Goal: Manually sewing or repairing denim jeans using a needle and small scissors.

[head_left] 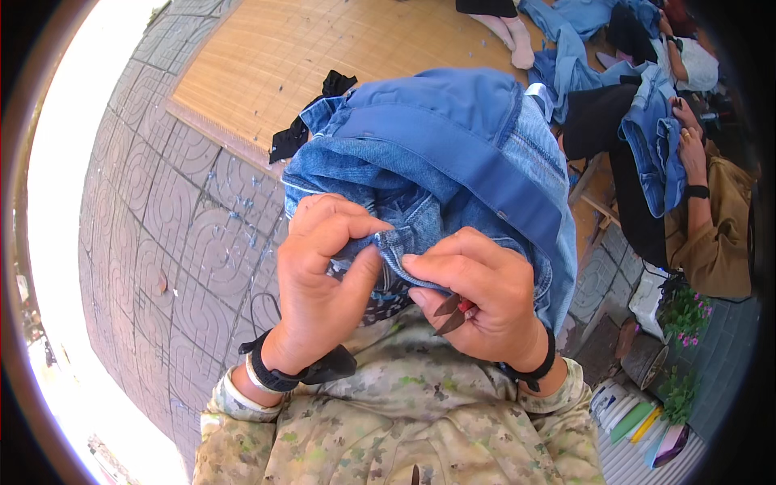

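Observation:
A pair of blue jeans (388,174) lies bunched on my lap, its darker waistband curving across the top. My left hand (319,250) pinches a stitched denim edge between thumb and forefinger. A short way along that same edge, my right hand (489,295) grips the cloth with thumb and forefinger. Small thread snips (449,315) with dark blades and a bit of red rest inside my right hand, pointing toward me. My fingers partly hide the edge and the handle of the snips.
A woven mat (323,48) covers a low platform ahead, with a black cloth strip (288,141) at its edge. On the right, a co-worker's hands (691,145) hold other jeans (651,145). Flowerpots (644,360) stand lower right. Patterned paving (182,234) spreads left.

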A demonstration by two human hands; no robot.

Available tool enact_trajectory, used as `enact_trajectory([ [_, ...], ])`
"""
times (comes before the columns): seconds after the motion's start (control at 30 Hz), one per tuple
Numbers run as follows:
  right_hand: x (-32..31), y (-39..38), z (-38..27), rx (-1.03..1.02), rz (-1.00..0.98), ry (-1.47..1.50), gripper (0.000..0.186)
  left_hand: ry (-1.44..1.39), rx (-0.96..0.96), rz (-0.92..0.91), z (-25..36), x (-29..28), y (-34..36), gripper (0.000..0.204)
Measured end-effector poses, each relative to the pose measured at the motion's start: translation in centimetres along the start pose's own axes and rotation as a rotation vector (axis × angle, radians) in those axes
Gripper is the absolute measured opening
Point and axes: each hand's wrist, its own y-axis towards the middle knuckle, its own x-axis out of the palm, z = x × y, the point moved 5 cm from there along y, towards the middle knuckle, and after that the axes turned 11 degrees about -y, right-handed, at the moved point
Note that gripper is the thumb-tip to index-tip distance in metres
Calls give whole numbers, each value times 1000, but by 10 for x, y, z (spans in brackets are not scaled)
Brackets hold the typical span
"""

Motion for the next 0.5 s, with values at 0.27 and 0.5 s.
enact_trajectory([
  [0.27,-3,5,3,174,-148,295,32,-108,-30,5,0,-2,-4,24],
  [0.5,-4,4,7,230,-66,200,24,59,146,28,10,3,-5,27],
])
